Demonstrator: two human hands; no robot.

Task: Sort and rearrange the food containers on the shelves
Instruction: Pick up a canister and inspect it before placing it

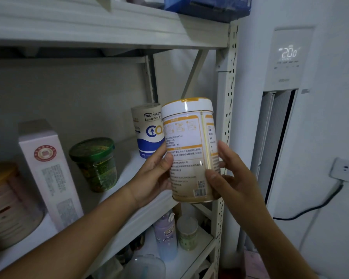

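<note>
A tall can (189,141) with a white lid and orange-and-white label is held upright in the air, in front of the right end of the middle shelf (133,214). My left hand (153,176) grips its left side, thumb on the label. My right hand (228,176) holds its right side, thumb on the front. Behind the can stands a white-and-blue paper tube (147,129). Further left on the shelf are a green-lidded cup (95,164), a tall white box (48,174) and a large round tin (8,206) with an orange lid.
The rack's perforated white upright (228,97) rises just behind the can. A lower shelf holds a pale bottle (166,236) and a small jar (187,234). A blue box (208,7) sits on the top shelf. To the right stands a white air conditioner (286,77), with a wall socket (345,170).
</note>
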